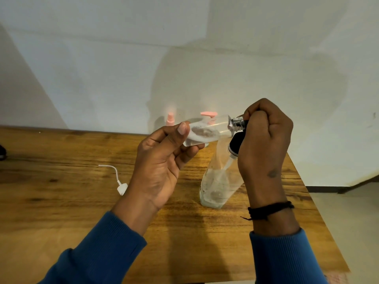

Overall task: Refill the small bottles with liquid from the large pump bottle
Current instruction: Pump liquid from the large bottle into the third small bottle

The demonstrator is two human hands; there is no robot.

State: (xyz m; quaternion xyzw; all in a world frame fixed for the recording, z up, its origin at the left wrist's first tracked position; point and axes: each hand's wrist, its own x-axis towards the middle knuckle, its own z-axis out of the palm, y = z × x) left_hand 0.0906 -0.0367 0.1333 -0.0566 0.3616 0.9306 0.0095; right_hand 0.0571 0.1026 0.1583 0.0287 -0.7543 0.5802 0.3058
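Head view, frame centre: small clear bottle (207, 131) held sideways by left hand (162, 160), fingers curled round its base; right hand (264, 140) grips the large pump bottle (220, 181), tilted on the tabletop (61, 201), nozzle at the neck. Advise keeping mouth and nozzle aligned, pumping slowly.

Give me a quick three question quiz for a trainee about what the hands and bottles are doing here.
1. True or false: the left hand holds the small clear bottle tilted on its side above the table.
2. Which hand is closed at the small bottle's metal neck? A) left B) right C) neither
3. Fill in: the large pump bottle stands on the table, and its collar is ____ in colour.

Key
1. True.
2. B, the right hand.
3. Black.
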